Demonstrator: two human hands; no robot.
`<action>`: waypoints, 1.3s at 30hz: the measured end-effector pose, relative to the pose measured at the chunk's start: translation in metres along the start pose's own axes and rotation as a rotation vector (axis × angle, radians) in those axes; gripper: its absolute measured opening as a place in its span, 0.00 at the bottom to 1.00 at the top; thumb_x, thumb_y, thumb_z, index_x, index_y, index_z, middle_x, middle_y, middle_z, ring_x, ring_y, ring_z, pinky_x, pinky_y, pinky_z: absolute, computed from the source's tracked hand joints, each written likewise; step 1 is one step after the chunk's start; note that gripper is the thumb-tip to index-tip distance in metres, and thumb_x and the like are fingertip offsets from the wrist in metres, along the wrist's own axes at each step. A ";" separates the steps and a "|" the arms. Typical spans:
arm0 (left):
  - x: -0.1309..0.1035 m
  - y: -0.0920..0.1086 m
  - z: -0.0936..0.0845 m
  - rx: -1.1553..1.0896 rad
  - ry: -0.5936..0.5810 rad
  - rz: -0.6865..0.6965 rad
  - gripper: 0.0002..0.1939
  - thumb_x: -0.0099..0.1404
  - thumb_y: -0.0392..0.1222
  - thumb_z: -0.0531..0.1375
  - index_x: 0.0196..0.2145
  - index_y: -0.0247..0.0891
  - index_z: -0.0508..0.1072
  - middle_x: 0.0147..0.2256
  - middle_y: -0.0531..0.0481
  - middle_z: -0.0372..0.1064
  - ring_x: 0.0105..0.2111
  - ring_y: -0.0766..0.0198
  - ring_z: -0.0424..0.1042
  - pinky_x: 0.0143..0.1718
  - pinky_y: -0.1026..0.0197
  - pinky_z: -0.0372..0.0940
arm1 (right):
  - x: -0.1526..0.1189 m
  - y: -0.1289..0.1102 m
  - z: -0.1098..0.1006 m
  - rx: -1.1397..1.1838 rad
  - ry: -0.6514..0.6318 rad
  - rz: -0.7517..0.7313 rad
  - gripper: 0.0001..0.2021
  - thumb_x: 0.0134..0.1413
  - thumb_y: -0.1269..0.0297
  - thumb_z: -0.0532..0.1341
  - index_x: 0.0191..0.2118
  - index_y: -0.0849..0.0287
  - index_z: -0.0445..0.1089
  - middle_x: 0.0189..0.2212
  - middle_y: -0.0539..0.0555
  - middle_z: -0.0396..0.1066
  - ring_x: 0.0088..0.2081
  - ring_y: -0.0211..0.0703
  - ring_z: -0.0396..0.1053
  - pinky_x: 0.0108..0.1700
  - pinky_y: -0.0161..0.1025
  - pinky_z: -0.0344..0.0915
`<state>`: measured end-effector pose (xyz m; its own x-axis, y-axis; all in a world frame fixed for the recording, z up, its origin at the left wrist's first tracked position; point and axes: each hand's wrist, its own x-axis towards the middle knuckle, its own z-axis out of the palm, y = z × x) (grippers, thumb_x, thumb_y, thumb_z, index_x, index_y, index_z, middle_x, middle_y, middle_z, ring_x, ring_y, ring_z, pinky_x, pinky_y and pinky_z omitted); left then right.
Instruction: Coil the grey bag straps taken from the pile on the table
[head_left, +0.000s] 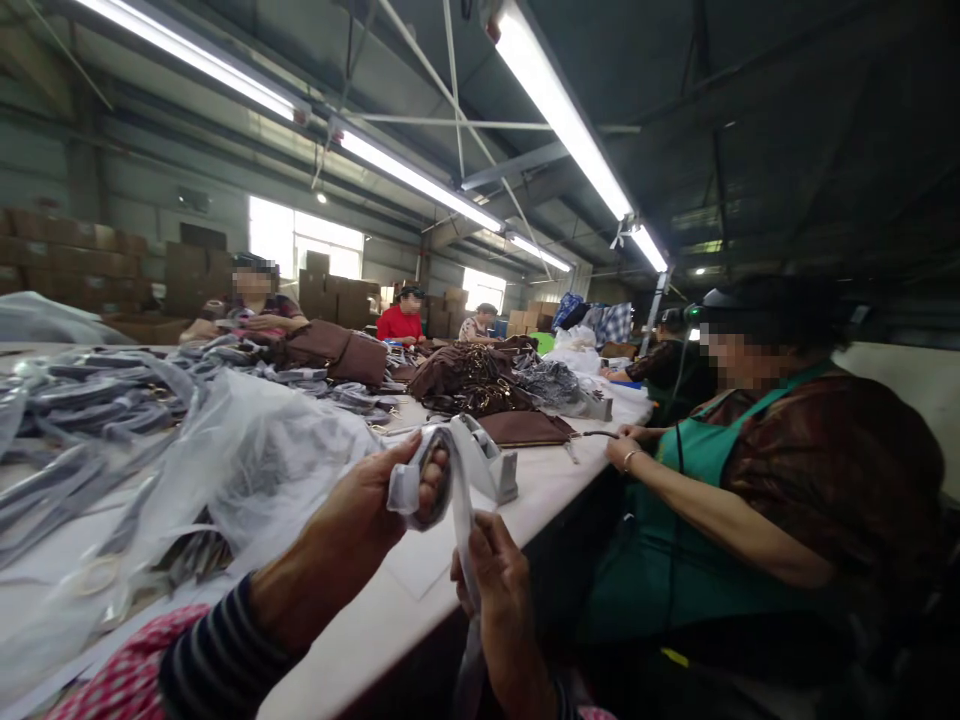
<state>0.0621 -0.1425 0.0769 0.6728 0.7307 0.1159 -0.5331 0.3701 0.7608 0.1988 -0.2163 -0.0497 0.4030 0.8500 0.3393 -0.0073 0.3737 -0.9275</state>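
Note:
A long bag strap [460, 490] in clear plastic wrapping is looped around the fingers of my left hand [375, 495], which is closed on it. One short wrapped end sticks out by my left thumb. Lower down, my right hand [499, 575] pinches the same strap between thumb and fingers, and its tail hangs below the table edge. Just behind the loop stands a pale tape dispenser [491, 465]. A crumpled sheet of thin clear plastic [277, 430] lies beyond my left forearm.
Many plastic-wrapped straps [82, 410] spread over the table's left side. Brown bags [465, 375] are heaped mid-table, with a flat brown pouch [525, 428] nearer. A co-worker in a green apron [697, 470] works close on my right; others sit farther along.

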 end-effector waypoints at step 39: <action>-0.004 -0.036 -0.047 1.377 -0.436 0.075 0.29 0.68 0.63 0.61 0.23 0.38 0.61 0.21 0.59 0.48 0.23 0.69 0.49 0.25 0.61 0.41 | 0.069 -0.065 -0.105 -0.351 -0.694 0.115 0.15 0.55 0.54 0.72 0.36 0.64 0.80 0.26 0.49 0.71 0.27 0.35 0.63 0.28 0.32 0.56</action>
<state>0.0541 -0.1319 0.0190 0.9001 0.4000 0.1725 0.1654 -0.6802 0.7141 0.3232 -0.2214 0.0177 -0.2474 0.9570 0.1514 0.3220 0.2286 -0.9187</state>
